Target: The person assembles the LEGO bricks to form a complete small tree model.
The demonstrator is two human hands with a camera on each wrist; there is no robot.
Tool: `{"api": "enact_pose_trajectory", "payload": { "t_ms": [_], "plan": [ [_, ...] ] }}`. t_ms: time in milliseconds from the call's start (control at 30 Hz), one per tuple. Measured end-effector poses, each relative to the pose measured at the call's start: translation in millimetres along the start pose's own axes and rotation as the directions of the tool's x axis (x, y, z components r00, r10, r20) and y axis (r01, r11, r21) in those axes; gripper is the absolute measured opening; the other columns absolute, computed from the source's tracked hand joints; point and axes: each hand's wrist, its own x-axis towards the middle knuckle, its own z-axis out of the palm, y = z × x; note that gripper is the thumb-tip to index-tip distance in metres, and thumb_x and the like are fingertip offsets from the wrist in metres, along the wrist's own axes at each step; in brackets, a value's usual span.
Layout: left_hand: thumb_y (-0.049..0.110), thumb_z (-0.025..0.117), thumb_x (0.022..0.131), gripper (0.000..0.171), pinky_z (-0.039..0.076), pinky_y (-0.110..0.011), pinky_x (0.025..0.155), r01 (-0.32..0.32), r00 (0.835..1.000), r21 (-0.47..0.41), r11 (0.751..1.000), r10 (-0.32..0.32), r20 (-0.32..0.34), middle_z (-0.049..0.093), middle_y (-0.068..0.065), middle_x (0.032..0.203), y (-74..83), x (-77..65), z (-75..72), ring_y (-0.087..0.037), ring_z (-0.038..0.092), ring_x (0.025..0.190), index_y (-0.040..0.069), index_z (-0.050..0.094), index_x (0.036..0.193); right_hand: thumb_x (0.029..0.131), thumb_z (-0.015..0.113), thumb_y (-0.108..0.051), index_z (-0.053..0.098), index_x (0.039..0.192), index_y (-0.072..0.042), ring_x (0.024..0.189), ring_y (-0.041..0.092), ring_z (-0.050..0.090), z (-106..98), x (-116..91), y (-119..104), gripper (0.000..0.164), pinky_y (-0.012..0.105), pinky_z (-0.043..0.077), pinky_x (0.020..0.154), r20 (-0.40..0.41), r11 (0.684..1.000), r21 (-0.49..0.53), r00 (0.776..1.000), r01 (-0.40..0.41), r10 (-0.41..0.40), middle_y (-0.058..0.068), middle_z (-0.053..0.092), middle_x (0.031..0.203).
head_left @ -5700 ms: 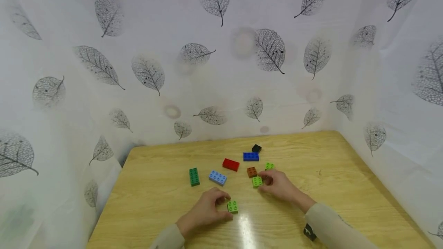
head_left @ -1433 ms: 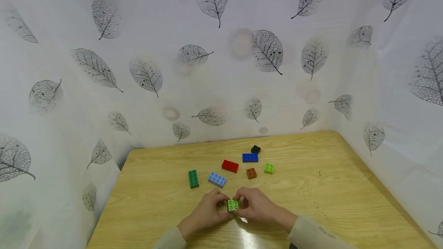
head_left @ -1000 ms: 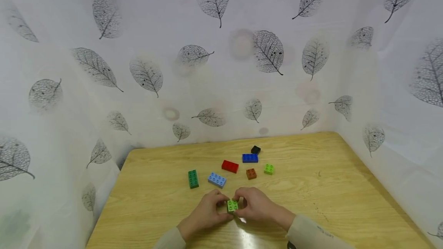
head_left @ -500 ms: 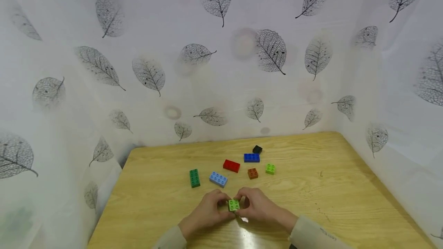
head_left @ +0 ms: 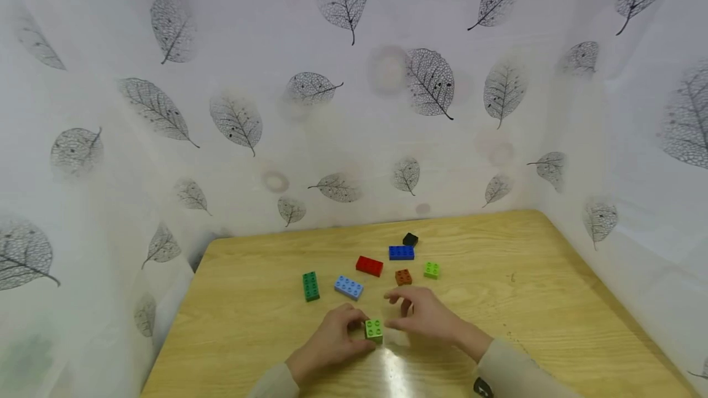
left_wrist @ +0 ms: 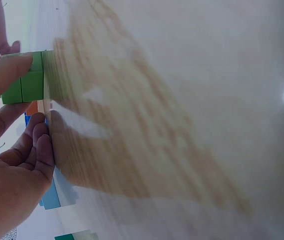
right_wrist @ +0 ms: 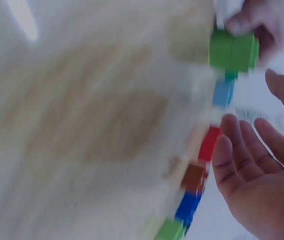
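My left hand [head_left: 334, 336] pinches a stack of two lime green toy bricks [head_left: 373, 330] between thumb and finger, low in the middle of the table. In the left wrist view a seam between the two stacked bricks [left_wrist: 31, 82] shows. Just right of the stack, my right hand [head_left: 424, 315] is held apart from it with fingers loosely bent and nothing between them. Beyond that hand lie a brown brick [head_left: 404, 277] and another lime green brick [head_left: 431, 270]. The right wrist view shows the green stack [right_wrist: 231, 51] still in the left hand's grip.
Farther back on the wooden table [head_left: 243, 312] lie a dark green brick [head_left: 311, 286], a light blue brick [head_left: 349, 287], a red brick [head_left: 369, 266], a blue brick [head_left: 401, 253] and a black brick [head_left: 410, 239]. A leaf-patterned white curtain [head_left: 354, 134] surrounds the back and sides.
My right hand brought a lime green brick from beside the brown one onto the left hand's brick. It has since let go and drawn off to the right; the left hand stayed put.
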Motion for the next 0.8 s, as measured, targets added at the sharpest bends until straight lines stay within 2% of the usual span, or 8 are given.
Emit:
{"api": "enact_pose_trajectory", "payload": {
  "t_ms": [100,233,567,800],
  "plan": [
    [0.039,0.086,0.087,0.032,0.050,-0.023,0.084,0.012,1.000,-0.004,1.000,-0.012,0.013,0.066,0.008,0.103,-0.2,-0.3,-1.4,-0.003,0.057,0.095,0.021,0.076,0.111,0.094,0.081,-0.035,0.067,0.134,-0.003,0.084,0.004,0.063,-16,-2,7,0.053,0.023,0.051,0.066,-0.108,0.999,-0.041,0.994,-0.007,0.002,0.016,0.072,0.120],
    [0.040,0.086,0.088,0.034,0.050,-0.023,0.085,0.027,0.999,-0.012,1.000,-0.026,0.027,0.066,0.009,0.104,-0.1,-0.2,-1.9,-0.001,0.057,0.096,0.020,0.076,0.114,0.094,0.081,-0.032,0.069,0.132,-0.003,0.082,0.003,0.060,-34,-5,19,0.048,0.023,0.049,0.063,-0.200,0.995,-0.092,0.980,-0.034,0.015,0.015,0.072,0.118],
    [0.037,0.087,0.087,0.040,0.050,-0.021,0.082,0.017,1.000,-0.013,1.000,-0.017,0.024,0.066,0.007,0.103,-0.7,-0.4,-1.0,-0.001,0.057,0.094,0.016,0.075,0.119,0.094,0.081,-0.025,0.067,0.134,-0.002,0.085,0.009,0.061,-61,-8,49,0.048,0.025,0.049,0.065,-0.305,0.980,-0.113,0.944,-0.164,0.123,0.014,0.071,0.122],
    [0.038,0.087,0.087,0.042,0.051,-0.022,0.083,0.024,0.999,0.014,1.000,-0.024,0.032,0.066,0.008,0.104,-1.3,0.3,-1.1,-0.001,0.057,0.095,0.016,0.075,0.121,0.095,0.081,-0.025,0.067,0.134,-0.001,0.086,0.012,0.061,-70,-10,66,0.048,0.025,0.049,0.066,-0.350,0.973,-0.125,0.926,-0.196,0.142,0.017,0.069,0.124]
  ]
}}
